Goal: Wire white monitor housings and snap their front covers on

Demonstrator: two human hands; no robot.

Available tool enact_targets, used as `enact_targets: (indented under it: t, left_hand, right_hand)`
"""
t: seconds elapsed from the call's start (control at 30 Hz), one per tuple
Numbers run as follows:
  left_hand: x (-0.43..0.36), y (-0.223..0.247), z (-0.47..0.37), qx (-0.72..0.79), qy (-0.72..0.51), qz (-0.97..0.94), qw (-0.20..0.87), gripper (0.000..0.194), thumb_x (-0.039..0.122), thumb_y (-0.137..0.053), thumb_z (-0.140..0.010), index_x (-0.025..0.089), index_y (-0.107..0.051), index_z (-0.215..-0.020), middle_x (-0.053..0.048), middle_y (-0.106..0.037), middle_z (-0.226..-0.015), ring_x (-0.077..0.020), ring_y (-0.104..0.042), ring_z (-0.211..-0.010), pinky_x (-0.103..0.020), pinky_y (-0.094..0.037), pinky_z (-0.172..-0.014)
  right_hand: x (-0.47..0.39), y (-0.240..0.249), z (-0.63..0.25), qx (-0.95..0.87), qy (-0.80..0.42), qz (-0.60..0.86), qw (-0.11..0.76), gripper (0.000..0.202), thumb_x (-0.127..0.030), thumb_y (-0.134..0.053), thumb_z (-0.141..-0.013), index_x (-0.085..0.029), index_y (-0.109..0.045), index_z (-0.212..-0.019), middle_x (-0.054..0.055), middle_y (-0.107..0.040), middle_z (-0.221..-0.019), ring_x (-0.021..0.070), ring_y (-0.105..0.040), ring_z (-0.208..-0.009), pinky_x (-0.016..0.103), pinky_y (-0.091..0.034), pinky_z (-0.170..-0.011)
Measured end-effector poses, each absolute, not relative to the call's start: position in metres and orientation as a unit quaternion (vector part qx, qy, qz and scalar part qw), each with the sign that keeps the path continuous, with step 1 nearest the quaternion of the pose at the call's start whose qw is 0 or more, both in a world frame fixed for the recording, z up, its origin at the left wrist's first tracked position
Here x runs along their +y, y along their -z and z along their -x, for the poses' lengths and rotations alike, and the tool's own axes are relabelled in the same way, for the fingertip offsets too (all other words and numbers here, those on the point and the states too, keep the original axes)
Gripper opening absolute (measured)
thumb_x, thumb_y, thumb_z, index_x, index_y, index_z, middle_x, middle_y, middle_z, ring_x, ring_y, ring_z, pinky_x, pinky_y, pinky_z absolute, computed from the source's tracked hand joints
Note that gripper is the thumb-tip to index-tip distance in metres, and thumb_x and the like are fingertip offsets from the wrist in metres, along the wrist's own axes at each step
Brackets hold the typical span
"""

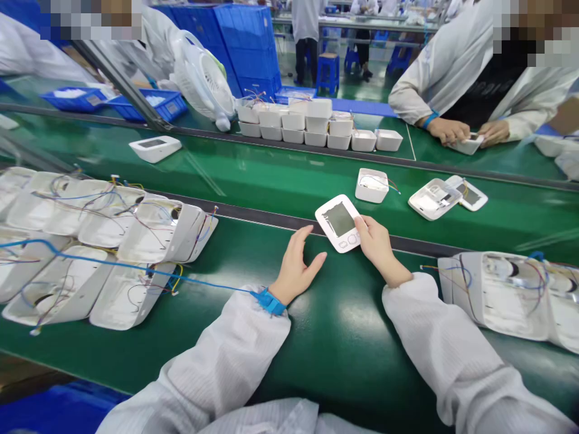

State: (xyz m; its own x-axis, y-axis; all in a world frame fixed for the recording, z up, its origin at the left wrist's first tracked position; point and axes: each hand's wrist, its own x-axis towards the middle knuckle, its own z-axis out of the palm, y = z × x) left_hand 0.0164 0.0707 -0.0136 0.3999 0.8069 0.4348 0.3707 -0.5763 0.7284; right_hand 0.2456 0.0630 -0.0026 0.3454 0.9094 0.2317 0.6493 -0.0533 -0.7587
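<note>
My right hand (376, 246) grips a white device front panel (329, 220) by its lower right edge. The panel has a grey display window and a few button outlines, and it is tilted above the dark rail between bench and belt. To its left, my left hand (299, 265) is empty, with thumb and fingers apart, and does not touch the panel. A blue wrist strap (270, 301) circles my left wrist, and its blue cord runs off to the left over white housings (151, 232) with loose wires.
More wired white housings (511, 295) sit at the right. On the green belt (271, 181) lie a closed white unit (156, 148), a housing (371, 185) and an opened unit (434, 199). Across it are stacked housings (294, 137), a fan (201, 78), and a co-worker's hands (452, 131) holding a unit.
</note>
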Motion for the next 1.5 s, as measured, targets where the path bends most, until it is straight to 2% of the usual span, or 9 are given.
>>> enact_targets:
  t: [0.2, 0.37, 0.6, 0.7, 0.87, 1.0, 1.2, 1.37, 1.5]
  left_hand:
    - [0.071, 0.008, -0.018, 0.369, -0.376, -0.802, 0.28, 0.039, 0.031, -0.057, -0.092, 0.022, -0.05, -0.129, -0.011, -0.059, -0.129, -0.0237, -0.056, -0.122, -0.043, -0.051, -0.101]
    - [0.072, 0.007, -0.017, 0.356, -0.37, -0.81, 0.284, 0.029, 0.029, -0.057, -0.091, 0.021, -0.057, -0.119, -0.01, -0.064, -0.119, -0.0231, -0.059, -0.115, -0.044, -0.05, -0.101]
    - [0.074, 0.012, -0.015, 0.366, -0.392, -0.779, 0.325, 0.027, 0.028, -0.057, -0.091, 0.022, -0.059, -0.116, -0.009, -0.062, -0.12, -0.0219, -0.059, -0.113, -0.039, -0.053, -0.091]
    - [0.073, 0.013, -0.015, 0.381, -0.433, -0.742, 0.342, 0.035, 0.031, -0.057, -0.091, 0.023, -0.054, -0.125, -0.011, -0.058, -0.124, -0.0206, -0.059, -0.11, -0.036, -0.054, -0.087]
    - [0.075, 0.012, -0.005, 0.432, -0.54, -0.684, 0.233, 0.046, 0.039, -0.048, -0.095, 0.021, -0.042, -0.137, -0.016, -0.045, -0.142, -0.0256, -0.047, -0.13, -0.047, -0.046, -0.104]
    - [0.067, 0.006, 0.014, 0.359, -0.39, -0.825, 0.197, 0.046, 0.051, -0.045, -0.094, 0.019, -0.055, -0.125, -0.016, -0.059, -0.131, -0.0273, -0.052, -0.126, -0.047, -0.04, -0.11]
    - [0.016, 0.003, 0.023, 0.343, -0.222, -0.9, 0.15, 0.108, 0.08, -0.057, -0.07, 0.013, -0.03, -0.149, -0.024, -0.041, -0.151, -0.0398, -0.041, -0.137, -0.06, -0.026, -0.115]
    - [-0.005, 0.0, 0.047, 0.412, -0.186, -0.883, 0.126, 0.091, 0.069, -0.061, -0.076, 0.021, -0.033, -0.149, -0.021, -0.035, -0.155, -0.0414, -0.031, -0.143, -0.068, -0.023, -0.114]
    - [-0.003, -0.001, 0.081, 0.462, -0.225, -0.853, 0.089, 0.053, 0.024, -0.05, -0.091, 0.024, -0.042, -0.144, -0.016, -0.041, -0.152, -0.0347, -0.032, -0.145, -0.066, -0.026, -0.114]
  right_hand:
    - [0.111, 0.01, -0.244, -0.463, -0.256, 0.667, 0.524, 0.046, -0.039, -0.048, -0.091, -0.012, -0.062, -0.125, 0.012, -0.073, -0.103, 0.0223, -0.071, -0.087, 0.037, -0.055, -0.083]
    - [0.141, 0.013, -0.278, -0.476, -0.166, 0.743, 0.44, 0.065, -0.022, -0.061, -0.078, -0.016, -0.048, -0.141, 0.01, -0.074, -0.104, 0.0255, -0.07, -0.087, 0.044, -0.05, -0.092]
    - [0.125, 0.008, -0.281, -0.444, -0.163, 0.728, 0.496, 0.031, -0.044, -0.053, -0.088, -0.018, -0.062, -0.103, 0.007, -0.074, -0.084, 0.0214, -0.071, -0.08, 0.037, -0.053, -0.083]
    - [0.088, 0.006, -0.26, -0.438, -0.176, 0.674, 0.569, 0.036, -0.052, -0.05, -0.09, -0.018, -0.062, -0.092, 0.004, -0.071, -0.072, 0.0187, -0.068, -0.065, 0.03, -0.053, -0.066]
    - [0.039, 0.008, -0.231, -0.663, -0.137, 0.607, 0.417, 0.043, -0.046, -0.052, -0.092, -0.019, -0.059, -0.059, -0.003, -0.052, -0.047, 0.0103, -0.048, -0.044, 0.024, -0.035, -0.048]
    - [0.037, 0.006, -0.215, -0.787, -0.178, 0.472, 0.355, 0.044, -0.04, -0.052, -0.093, -0.019, -0.055, -0.054, -0.004, -0.047, -0.046, 0.0082, -0.044, -0.042, 0.023, -0.033, -0.048]
    - [0.033, 0.005, -0.201, -0.8, -0.217, 0.427, 0.362, 0.041, -0.037, -0.052, -0.094, -0.019, -0.056, -0.057, -0.005, -0.046, -0.048, 0.0081, -0.044, -0.044, 0.022, -0.034, -0.048]
    - [0.02, 0.002, -0.186, -0.784, -0.263, 0.43, 0.362, 0.038, -0.038, -0.052, -0.094, -0.019, -0.059, -0.062, -0.004, -0.051, -0.05, 0.0096, -0.047, -0.046, 0.023, -0.037, -0.05]
    - [0.0, -0.004, -0.16, -0.807, -0.359, 0.363, 0.296, 0.035, -0.035, -0.055, -0.092, -0.019, -0.062, -0.123, 0.008, -0.074, -0.1, 0.019, -0.07, -0.087, 0.029, -0.055, -0.077]
